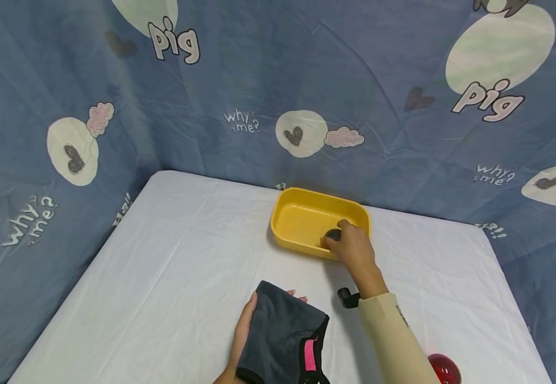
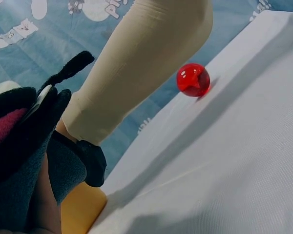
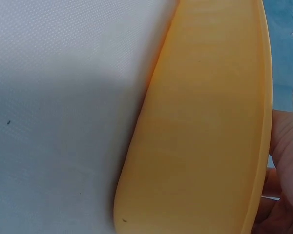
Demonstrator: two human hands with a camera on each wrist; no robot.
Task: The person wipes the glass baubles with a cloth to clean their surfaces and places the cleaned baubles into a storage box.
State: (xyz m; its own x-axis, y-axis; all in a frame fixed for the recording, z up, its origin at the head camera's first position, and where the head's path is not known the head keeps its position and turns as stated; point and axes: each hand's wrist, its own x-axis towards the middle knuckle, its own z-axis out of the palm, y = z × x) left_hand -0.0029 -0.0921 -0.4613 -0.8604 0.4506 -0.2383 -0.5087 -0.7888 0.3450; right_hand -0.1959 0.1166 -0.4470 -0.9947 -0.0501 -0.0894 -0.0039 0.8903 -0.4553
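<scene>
A dark grey cloth pouch (image 1: 283, 325) with black trim and a pink tab lies in my left hand (image 1: 243, 333), which grips it from the left side with fingertips showing past its far edge. In the left wrist view the pouch (image 2: 19, 180) fills the lower left. My right hand (image 1: 355, 249) reaches over the near right part of a yellow tray (image 1: 302, 200) and holds a small dark round object (image 1: 333, 234) between thumb and fingers. From the right wrist, the tray's outer wall (image 3: 200, 122) hides most of that hand (image 3: 290, 161) and the object.
A glossy red ball (image 1: 445, 369) rests on the white-covered table (image 1: 172, 288), beside the right forearm. The tray stands near the table's back edge, before a blue printed curtain (image 1: 239, 80). A black wrist-worn device (image 1: 348, 297) sits at the right wrist.
</scene>
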